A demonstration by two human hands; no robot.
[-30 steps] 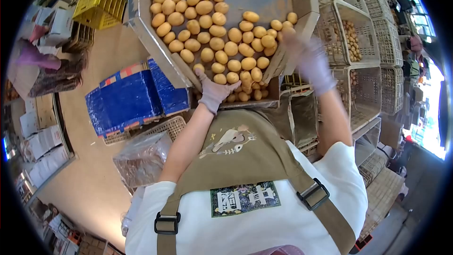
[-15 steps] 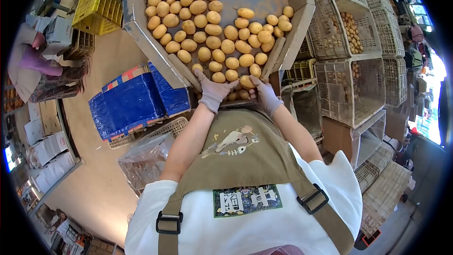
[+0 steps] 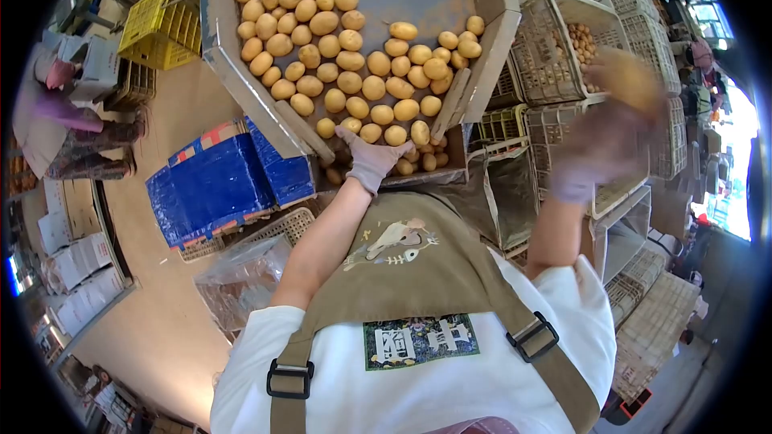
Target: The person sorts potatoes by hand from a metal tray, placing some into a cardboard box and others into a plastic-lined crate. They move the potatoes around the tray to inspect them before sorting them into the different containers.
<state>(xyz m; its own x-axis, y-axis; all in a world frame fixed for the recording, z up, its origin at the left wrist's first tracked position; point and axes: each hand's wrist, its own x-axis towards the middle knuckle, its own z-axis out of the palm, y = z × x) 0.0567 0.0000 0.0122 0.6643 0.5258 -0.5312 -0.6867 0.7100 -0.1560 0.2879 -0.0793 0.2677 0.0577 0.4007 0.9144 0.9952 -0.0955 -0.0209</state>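
Many yellow potatoes [image 3: 350,60] lie in a metal chute [image 3: 277,120] that narrows towards me. At its lower end my left hand [image 3: 373,159], in a light glove, reaches across with fingers spread, touching or nearly touching potatoes there. Below the lip, more potatoes [image 3: 429,162] sit in a box, partly behind that hand. My right hand [image 3: 595,141], gloved and smeared by motion, is raised at the right in front of the crates. A blurred potato [image 3: 631,80] is in its fingers.
Stacked plastic crates [image 3: 555,52] stand on the right, some with potatoes inside. An open lined bag or crate [image 3: 508,197] is right of the chute. On the left are a blue-wrapped box [image 3: 213,185], a yellow crate [image 3: 161,28] and another person [image 3: 68,124].
My right hand has left the chute mouth and swung right and up towards the crates with a potato. My left hand stays at the chute's end. The view has shifted slightly.
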